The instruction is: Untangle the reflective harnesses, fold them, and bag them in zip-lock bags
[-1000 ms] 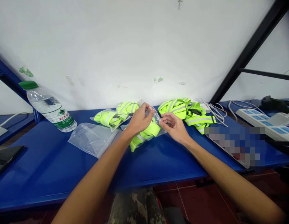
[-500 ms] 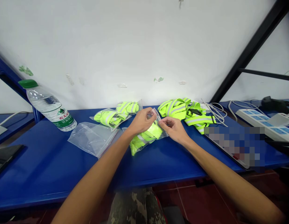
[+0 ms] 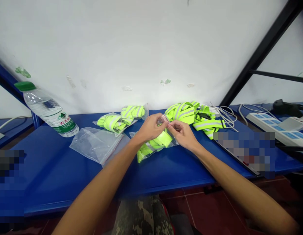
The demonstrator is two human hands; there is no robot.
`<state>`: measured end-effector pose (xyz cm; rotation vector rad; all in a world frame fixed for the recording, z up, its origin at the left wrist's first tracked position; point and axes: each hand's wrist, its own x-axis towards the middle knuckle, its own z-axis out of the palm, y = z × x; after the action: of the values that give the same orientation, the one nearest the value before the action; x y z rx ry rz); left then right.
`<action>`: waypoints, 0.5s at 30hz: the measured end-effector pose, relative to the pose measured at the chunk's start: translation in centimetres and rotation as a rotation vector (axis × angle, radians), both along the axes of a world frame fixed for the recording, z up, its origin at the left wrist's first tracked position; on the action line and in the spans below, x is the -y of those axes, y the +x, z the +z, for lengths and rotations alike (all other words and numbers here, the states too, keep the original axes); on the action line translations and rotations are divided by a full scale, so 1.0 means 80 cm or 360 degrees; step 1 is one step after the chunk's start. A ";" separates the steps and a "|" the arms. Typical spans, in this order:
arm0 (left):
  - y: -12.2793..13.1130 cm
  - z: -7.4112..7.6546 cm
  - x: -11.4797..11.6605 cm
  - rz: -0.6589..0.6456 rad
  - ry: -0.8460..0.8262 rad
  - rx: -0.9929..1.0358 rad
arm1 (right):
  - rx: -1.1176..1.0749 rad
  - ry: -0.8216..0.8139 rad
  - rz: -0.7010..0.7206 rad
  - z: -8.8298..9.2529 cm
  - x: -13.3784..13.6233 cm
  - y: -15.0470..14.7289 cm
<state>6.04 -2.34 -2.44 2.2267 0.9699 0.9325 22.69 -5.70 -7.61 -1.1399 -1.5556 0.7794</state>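
Observation:
Both hands pinch the top edge of a clear zip-lock bag (image 3: 175, 141), whose opening faces the right. Inside that bag lies a folded yellow-green reflective strap (image 3: 155, 143). My left hand (image 3: 152, 126) is closed on the far part of the edge, and my right hand (image 3: 182, 133) is closed just beside it, fingertips nearly touching. Left of my hands, an empty clear bag (image 3: 95, 145) rests flat. Behind it are two bagged reflective straps, the nearer bundle (image 3: 113, 122) and the farther bundle (image 3: 133, 112). Loose reflective straps (image 3: 182, 112) with a black buckle are heaped beyond my right hand.
A water bottle (image 3: 52, 111) with a green cap leans at the left on the blue table (image 3: 55, 176). White cables (image 3: 228, 117) and a power strip (image 3: 276, 129) lie at the right. A partly blurred flat object (image 3: 235, 156) sits near the right front edge. A wall (image 3: 151, 49) rises behind.
My right hand has moved up along the bag's edge, closer to my left hand. Both still grip the bag. The view has shifted slightly.

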 end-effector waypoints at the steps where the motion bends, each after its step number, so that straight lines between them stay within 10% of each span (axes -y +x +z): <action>1: 0.000 -0.002 -0.001 -0.0013 -0.0020 0.0045 | -0.0010 0.0002 -0.0008 0.000 0.000 0.000; 15: 0.006 -0.010 0.000 0.0215 0.0322 -0.0077 | 0.0496 0.0213 0.0003 0.013 0.000 0.000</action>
<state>6.56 -2.31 -3.24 2.3843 1.1025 1.0838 22.72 -5.69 -6.58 -1.2016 -1.8371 0.5058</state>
